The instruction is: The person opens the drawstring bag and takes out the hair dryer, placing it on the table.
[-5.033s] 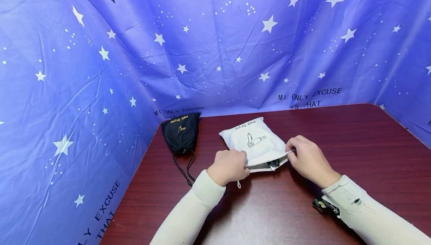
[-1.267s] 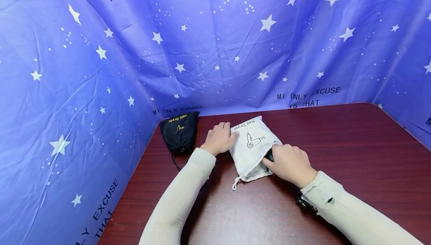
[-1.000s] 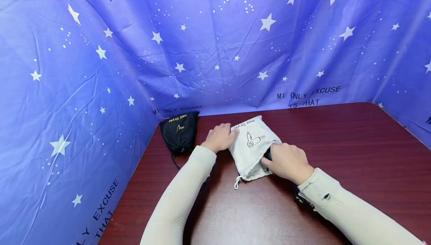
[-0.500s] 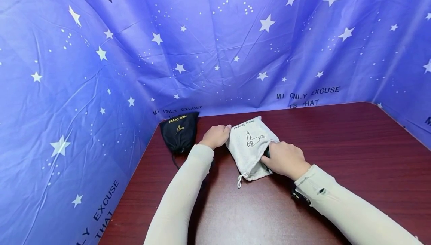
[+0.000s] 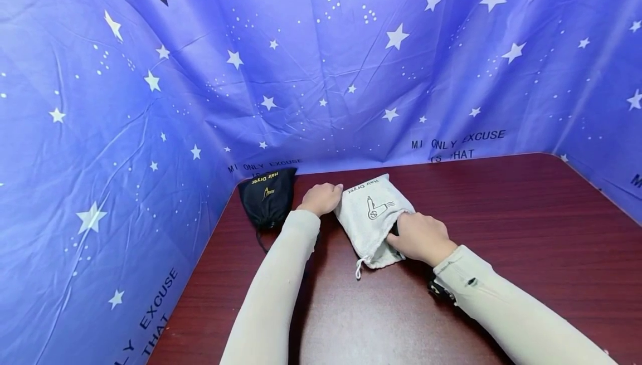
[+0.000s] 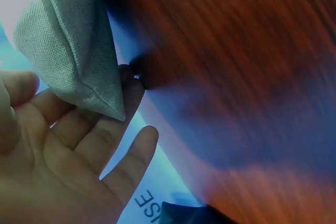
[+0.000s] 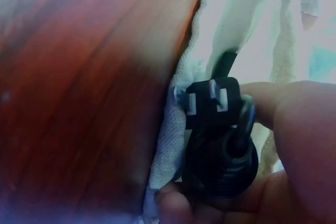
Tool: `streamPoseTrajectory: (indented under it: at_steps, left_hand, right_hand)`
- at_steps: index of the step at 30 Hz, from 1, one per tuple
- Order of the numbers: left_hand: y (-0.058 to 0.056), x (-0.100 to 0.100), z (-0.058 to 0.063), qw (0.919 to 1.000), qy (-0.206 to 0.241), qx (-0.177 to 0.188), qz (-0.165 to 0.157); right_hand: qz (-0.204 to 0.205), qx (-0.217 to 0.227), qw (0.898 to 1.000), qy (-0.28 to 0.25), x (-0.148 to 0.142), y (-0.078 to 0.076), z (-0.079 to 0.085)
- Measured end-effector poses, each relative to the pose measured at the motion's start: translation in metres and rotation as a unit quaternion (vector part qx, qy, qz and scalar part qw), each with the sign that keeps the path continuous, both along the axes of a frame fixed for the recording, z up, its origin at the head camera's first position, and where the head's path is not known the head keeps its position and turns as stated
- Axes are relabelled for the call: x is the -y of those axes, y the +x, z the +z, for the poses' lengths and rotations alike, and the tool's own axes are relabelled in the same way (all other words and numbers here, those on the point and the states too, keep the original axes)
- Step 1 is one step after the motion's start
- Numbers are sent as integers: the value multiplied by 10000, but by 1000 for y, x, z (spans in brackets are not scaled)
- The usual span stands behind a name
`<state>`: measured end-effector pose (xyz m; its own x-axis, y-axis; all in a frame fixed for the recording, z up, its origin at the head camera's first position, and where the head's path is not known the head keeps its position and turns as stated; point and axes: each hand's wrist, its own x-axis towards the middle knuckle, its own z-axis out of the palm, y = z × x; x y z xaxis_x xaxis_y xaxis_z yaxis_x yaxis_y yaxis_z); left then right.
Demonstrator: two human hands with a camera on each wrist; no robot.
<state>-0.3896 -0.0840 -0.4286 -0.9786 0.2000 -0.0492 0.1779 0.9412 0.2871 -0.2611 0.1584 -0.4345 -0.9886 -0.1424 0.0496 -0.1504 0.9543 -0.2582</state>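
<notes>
A light grey drawstring bag (image 5: 368, 225) printed "Hair Dryer" lies on the table, its mouth towards me. My right hand (image 5: 422, 237) reaches into that mouth. In the right wrist view its fingers curl round the black rounded end of a hair dryer (image 7: 223, 174), beside a two-pronged plug (image 7: 212, 103) and cord. The bag hides the rest of the dryer. At the bag's far left corner is my left hand (image 5: 321, 199). The left wrist view shows its fingers (image 6: 131, 156) extended, with the bag's corner lying against them.
A black drawstring bag (image 5: 268, 200), also printed "Hair Dryer", lies at the table's back left, close to my left hand. Purple star-printed cloth (image 5: 321, 64) hangs behind and beside the dark red wooden table (image 5: 501, 214).
Both hands earlier held the bag's mouth apart. My right hand then went inside, and my left moved to the far left corner. Lately the left thumb has slid off the bag's top; the right hand shifted slightly left.
</notes>
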Motion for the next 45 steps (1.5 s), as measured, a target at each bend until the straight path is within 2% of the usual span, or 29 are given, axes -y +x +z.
streamPoseTrajectory:
  at_steps: [4,12,18,25,33,41,45]
  left_hand:
    - [0,3,-1,9998,204,34,-29]
    - [-1,7,2,9987,246,160,-409]
    - [0,10,0,9974,523,312,-373]
    - [2,7,-1,9969,743,276,27]
    - [1,-2,0,9980,507,167,350]
    - [2,-1,1,9973,491,172,519]
    - [3,1,0,9970,536,35,562]
  right_hand:
    - [9,20,10000,4,-1,-1,-3]
    - [-54,183,9998,-70,-5,-8,-4]
    - [-150,218,9993,-248,-8,-10,-7]
    - [-195,269,9992,-205,-6,-10,-13]
    - [-14,150,9998,-152,-8,-11,-15]
    - [240,-3,9992,-327,-11,-13,-17]
    - [367,-134,9984,-416,-13,-13,-16]
